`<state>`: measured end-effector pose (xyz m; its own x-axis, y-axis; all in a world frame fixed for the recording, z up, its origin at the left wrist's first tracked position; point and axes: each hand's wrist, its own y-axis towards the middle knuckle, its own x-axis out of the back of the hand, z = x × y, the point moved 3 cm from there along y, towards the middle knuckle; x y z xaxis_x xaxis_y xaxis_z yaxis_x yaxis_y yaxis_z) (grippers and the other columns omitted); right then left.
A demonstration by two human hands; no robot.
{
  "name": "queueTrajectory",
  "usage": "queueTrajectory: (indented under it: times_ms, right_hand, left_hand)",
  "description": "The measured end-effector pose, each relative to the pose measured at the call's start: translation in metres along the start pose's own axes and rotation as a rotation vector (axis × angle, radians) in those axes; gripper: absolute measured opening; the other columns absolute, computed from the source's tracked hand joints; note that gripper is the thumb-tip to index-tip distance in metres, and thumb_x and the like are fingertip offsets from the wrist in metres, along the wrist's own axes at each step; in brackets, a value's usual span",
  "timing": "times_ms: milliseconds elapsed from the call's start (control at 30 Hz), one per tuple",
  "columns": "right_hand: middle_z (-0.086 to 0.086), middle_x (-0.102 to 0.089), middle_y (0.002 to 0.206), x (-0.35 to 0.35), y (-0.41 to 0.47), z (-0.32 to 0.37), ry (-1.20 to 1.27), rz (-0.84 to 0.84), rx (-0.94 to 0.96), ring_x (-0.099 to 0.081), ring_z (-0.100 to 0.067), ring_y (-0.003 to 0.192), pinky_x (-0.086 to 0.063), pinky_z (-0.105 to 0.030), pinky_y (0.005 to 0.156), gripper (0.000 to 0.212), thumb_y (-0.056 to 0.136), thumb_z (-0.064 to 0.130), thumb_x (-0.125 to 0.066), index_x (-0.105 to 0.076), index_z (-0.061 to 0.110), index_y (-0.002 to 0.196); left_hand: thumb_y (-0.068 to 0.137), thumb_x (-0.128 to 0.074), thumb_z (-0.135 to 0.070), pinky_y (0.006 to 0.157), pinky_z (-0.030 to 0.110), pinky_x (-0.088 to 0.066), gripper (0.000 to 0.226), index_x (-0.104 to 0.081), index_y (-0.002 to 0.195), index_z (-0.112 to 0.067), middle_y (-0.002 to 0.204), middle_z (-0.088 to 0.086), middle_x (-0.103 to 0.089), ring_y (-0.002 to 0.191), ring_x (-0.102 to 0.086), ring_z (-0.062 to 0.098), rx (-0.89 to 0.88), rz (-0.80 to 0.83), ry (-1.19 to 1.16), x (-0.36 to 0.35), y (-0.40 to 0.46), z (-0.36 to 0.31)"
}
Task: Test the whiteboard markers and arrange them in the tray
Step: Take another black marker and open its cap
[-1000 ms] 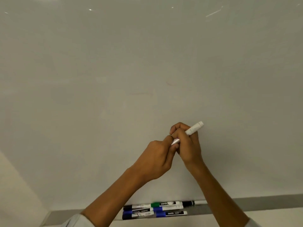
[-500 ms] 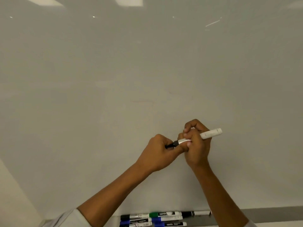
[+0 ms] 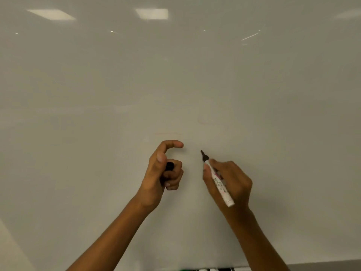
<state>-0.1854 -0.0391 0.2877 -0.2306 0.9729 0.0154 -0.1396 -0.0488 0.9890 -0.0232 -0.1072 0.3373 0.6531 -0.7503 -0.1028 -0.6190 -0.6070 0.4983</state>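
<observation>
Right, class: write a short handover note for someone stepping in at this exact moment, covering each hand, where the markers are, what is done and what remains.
Left hand: curled round the black cap, index finger extended.
Right hand: grips the uncapped marker, black tip pointing up at the whiteboard, apparently not yet touching it.
Other markers: just visible at the bottom edge of the view, lying along the tray.
Done: cap is off.
Left: draw a test stroke, recap, set this marker in the tray. Whether the others were tested cannot be told; only faint reddish traces show on the board.
</observation>
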Motion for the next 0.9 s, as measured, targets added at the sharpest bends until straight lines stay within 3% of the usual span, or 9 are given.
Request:
queueTrajectory:
  times_ms: [100,167,233,333,433,533,600,767,900]
  right_hand:
    - [-0.008,-0.064,0.064,0.005,-0.01,-0.005,0.035,-0.078,-0.081,-0.056,-0.018,0.052,-0.048,-0.032,0.047,0.016,0.083,0.011,-0.077,-0.074,-0.004,0.083]
    - [-0.007,-0.064,0.063,0.001,-0.024,0.0,-0.015,0.043,0.041,-0.056,-0.016,0.05,-0.047,-0.031,0.045,0.016,0.081,0.012,-0.078,-0.073,-0.003,0.078]
    - [-0.007,-0.066,0.063,0.003,-0.026,-0.001,0.018,0.089,0.009,-0.057,-0.016,0.05,-0.048,-0.033,0.045,0.015,0.08,0.011,-0.078,-0.073,-0.002,0.075]
    - [-0.012,-0.066,0.064,0.017,0.003,-0.014,0.056,-0.118,-0.181,-0.06,-0.023,0.05,-0.049,-0.038,0.048,0.015,0.084,0.009,-0.074,-0.072,-0.004,0.075]
    - [-0.015,-0.068,0.071,0.018,0.038,-0.014,0.054,-0.241,-0.194,-0.063,-0.023,0.057,-0.053,-0.035,0.053,0.017,0.086,0.009,-0.074,-0.073,-0.008,0.089]
    - [-0.013,-0.069,0.07,0.009,0.026,-0.007,-0.033,-0.14,-0.044,-0.062,-0.02,0.056,-0.051,-0.03,0.051,0.018,0.085,0.01,-0.075,-0.073,-0.007,0.089]
    - [-0.012,-0.071,0.072,0.015,0.0,-0.014,-0.044,-0.084,-0.056,-0.065,-0.019,0.057,-0.053,-0.032,0.051,0.016,0.083,0.008,-0.077,-0.073,-0.007,0.088]
    - [-0.003,-0.07,0.076,0.055,-0.002,-0.019,0.186,-0.198,-0.471,-0.069,-0.014,0.064,-0.056,-0.034,0.056,0.012,0.087,0.012,-0.07,-0.072,0.0,0.088]
    - [0.009,-0.071,0.071,0.071,0.024,0.027,0.468,-0.004,-0.381,-0.068,-0.008,0.058,-0.054,-0.021,0.052,0.011,0.08,0.025,-0.071,-0.069,0.014,0.081]
  left_hand:
    - [0.057,-0.058,-0.087,0.047,0.023,-0.017,0.109,-0.04,0.121,-0.001,0.051,-0.005,-0.021,0.044,-0.015,0.011,-0.035,0.026,-0.008,-0.002,-0.002,-0.001]
    - [0.058,-0.056,-0.088,0.047,0.025,-0.016,0.113,-0.037,0.123,0.001,0.051,-0.006,-0.022,0.045,-0.014,0.012,-0.039,0.056,0.017,-0.007,-0.002,-0.002]
    - [0.058,-0.055,-0.089,0.047,0.025,-0.016,0.114,-0.036,0.124,0.002,0.05,-0.008,-0.023,0.045,-0.014,0.012,-0.043,0.072,0.033,-0.011,-0.001,-0.002]
    - [0.059,-0.055,-0.088,0.047,0.023,-0.016,0.11,-0.039,0.122,0.0,0.048,-0.011,-0.024,0.044,-0.013,0.011,-0.047,0.059,0.056,-0.017,-0.001,0.002]
    - [0.061,-0.054,-0.088,0.046,0.021,-0.017,0.108,-0.04,0.121,0.0,0.047,-0.013,-0.025,0.043,-0.013,0.011,-0.051,0.061,0.053,-0.026,0.001,0.003]
    - [0.062,-0.053,-0.087,0.046,0.021,-0.017,0.111,-0.038,0.123,0.004,0.047,-0.011,-0.023,0.042,-0.013,0.01,-0.066,0.064,0.044,-0.033,0.006,0.001]
    - [0.064,-0.051,-0.088,0.046,0.021,-0.018,0.112,-0.036,0.125,0.006,0.048,-0.011,-0.022,0.043,-0.013,0.01,-0.075,0.077,0.037,-0.035,0.007,-0.002]
    - [0.063,-0.05,-0.089,0.047,0.021,-0.018,0.112,-0.036,0.126,0.002,0.048,-0.013,-0.023,0.042,-0.013,0.011,-0.085,0.113,0.081,-0.045,0.003,-0.005]
    - [0.065,-0.045,-0.089,0.046,0.021,-0.021,0.103,-0.037,0.128,-0.008,0.049,-0.017,-0.026,0.042,-0.017,0.008,-0.149,0.162,0.217,-0.06,0.003,-0.006]
